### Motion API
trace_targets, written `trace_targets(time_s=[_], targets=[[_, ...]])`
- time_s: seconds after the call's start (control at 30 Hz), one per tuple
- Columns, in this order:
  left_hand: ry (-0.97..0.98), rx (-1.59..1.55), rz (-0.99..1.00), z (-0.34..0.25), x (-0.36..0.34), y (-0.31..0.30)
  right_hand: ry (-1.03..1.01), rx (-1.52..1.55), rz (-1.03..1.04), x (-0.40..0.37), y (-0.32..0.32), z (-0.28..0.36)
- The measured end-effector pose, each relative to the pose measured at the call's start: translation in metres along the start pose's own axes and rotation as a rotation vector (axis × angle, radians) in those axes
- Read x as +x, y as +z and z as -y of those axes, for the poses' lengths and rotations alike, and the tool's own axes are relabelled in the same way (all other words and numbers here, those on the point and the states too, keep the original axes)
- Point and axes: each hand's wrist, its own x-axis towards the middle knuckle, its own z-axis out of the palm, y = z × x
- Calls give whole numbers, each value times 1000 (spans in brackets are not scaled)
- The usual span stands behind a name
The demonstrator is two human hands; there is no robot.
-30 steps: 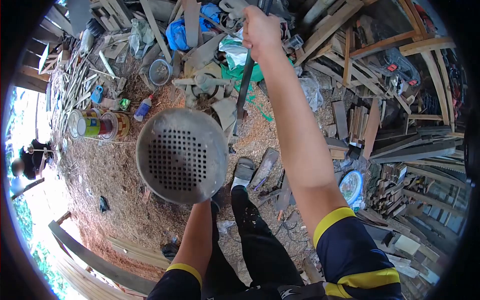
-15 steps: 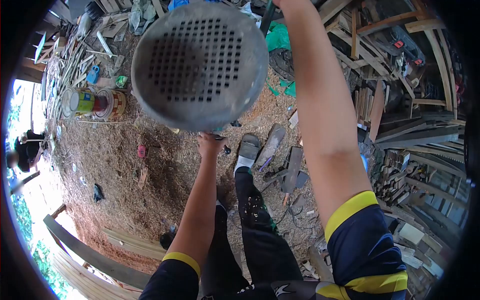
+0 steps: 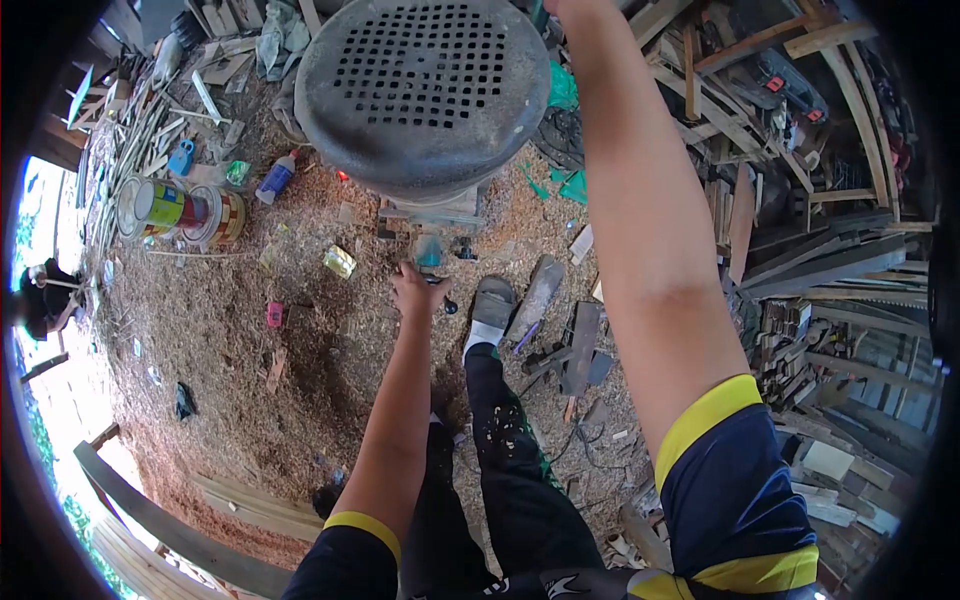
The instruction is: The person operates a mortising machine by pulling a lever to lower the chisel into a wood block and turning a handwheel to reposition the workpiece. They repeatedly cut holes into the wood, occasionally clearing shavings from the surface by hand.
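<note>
A big round grey housing with a grille of square holes (image 3: 425,130), like an electric motor's end cover, fills the top middle of the view. Below it, my left hand (image 3: 415,291) is closed around a dark handle whose round black knob (image 3: 450,307) sticks out to the right. Just past that hand are a small bluish block (image 3: 428,251) and a wooden base (image 3: 432,216) under the housing. My right arm stretches up along the housing's right side. Only the edge of my right hand (image 3: 566,5) shows at the top border, beside a green bar; its fingers are out of frame.
Wood shavings (image 3: 220,350) cover the ground. Stacked lumber (image 3: 850,250) lines the right side. Tins (image 3: 160,205), a blue bottle (image 3: 276,178) and scrap sticks lie at left. A plank (image 3: 545,295) lies beside my sandalled foot (image 3: 493,303). A person (image 3: 48,298) is at the far left.
The grey housing sits higher in view and looks more tilted, uncovering the wooden base, the blue bottle and the ground before it. My left hand stays closed at nearly the same spot.
</note>
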Motion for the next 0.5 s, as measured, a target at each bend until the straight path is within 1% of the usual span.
trace_targets(time_s=[0.07,0.1,0.13,0.2,0.23,0.27,0.3,0.33,0.4,0.43,0.47,0.5], targets=[[41,16,6,0,-3,0,-2,-4,9,9,-2,-2],[103,80,-88,2,-3,12,3,-13,-10,10,-3,-1],[113,77,-92,6,-3,21,9,-22,-31,7,-2,2],[167,207,-151,9,-2,30,27,-37,-73,3,0,4],[156,239,-96,7,-1,26,40,-44,-92,0,2,5],[159,239,-99,5,1,23,53,-51,-112,-1,5,5],[141,259,-54,3,3,20,18,-76,-156,-3,9,5],[122,278,-7,3,5,20,15,-75,-157,-1,9,4],[131,288,-23,2,4,23,8,-83,-128,2,5,4],[138,298,-39,2,3,22,7,-184,-125,-3,3,8],[146,308,-55,6,4,26,-11,-116,-151,1,3,1],[162,287,-125,8,5,31,-30,-87,-152,4,0,-3]])
